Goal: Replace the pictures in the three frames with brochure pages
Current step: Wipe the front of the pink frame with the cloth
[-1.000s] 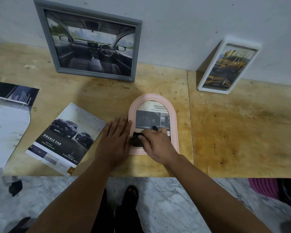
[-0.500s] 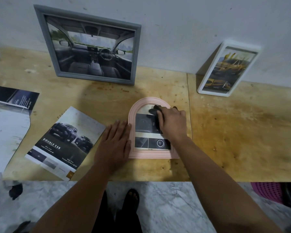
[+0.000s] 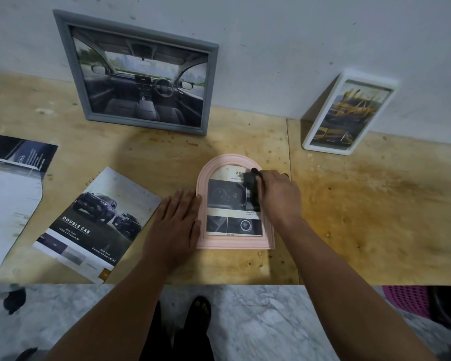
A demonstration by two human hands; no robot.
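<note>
Brochure page [image 3: 8, 194]: cut off at left edge. Basket [image 3: 406, 299]: cut off at right. Pink frame [image 3: 214, 241] print: partly hidden by right hand [image 3: 279, 196].

a stained plywood tabletop [image 3: 362, 204] in two panels butts against a scuffed grey-white wall [image 3: 297, 48] — below its near edge, grey-veined marble floor [image 3: 258, 321], with a pink basket [image 3: 406, 299] at right.

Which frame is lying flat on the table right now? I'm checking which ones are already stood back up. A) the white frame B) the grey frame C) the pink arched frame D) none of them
C: the pink arched frame lies face up on the table under both hands, while the grey frame and the white frame lean on the wall.
</note>
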